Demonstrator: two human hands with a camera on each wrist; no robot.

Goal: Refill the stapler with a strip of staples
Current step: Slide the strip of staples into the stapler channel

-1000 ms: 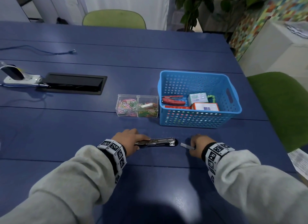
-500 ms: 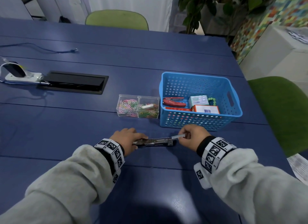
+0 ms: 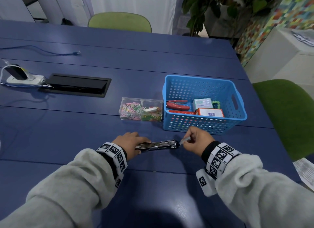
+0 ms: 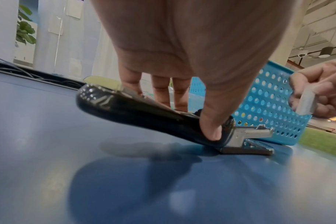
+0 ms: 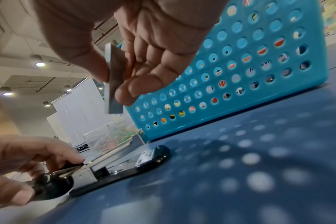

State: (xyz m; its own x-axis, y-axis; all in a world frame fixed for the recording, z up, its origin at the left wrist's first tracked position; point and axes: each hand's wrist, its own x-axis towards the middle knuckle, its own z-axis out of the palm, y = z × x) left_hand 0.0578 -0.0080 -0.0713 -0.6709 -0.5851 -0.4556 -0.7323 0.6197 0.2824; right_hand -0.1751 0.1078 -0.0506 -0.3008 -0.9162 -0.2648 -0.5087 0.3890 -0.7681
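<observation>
The chief risk here, as I judge it, is misalignment: the strip of staples (image 5: pixel 113 84) in my right hand (image 3: pixel 197 139) hangs tilted above the front end of the stapler (image 3: pixel 158 145), not yet in line with the open metal channel (image 5: pixel 113 157), and if I lower it askew it may ride up on the channel wall, jam, or snap into short pieces. A second risk lies in my left hand (image 3: pixel 129 143): it holds the black top cover (image 4: pixel 144 112) folded back at the left end, thumb (image 4: pixel 211 130) pressed on its side and fingers curled over the far edge; should that hold slip, the cover could swing shut over the channel, or the stapler could slide on the smooth blue table (image 3: pixel 85 134). My right thumb and fingertips are closed in a pinch on the upper part of the strip, leaving its lower end free and clear of the stapler; the strip touches nothing else. The stapler lies lengthwise, left to right, on the near part of the table, its base flat and its silver anvil (image 5: pixel 146 157) at the right end. Just beyond it stand the blue basket (image 3: pixel 237 115) on the right and the clear box of paper clips (image 3: pixel 141 109) to its left, both apart from my hands.
</observation>
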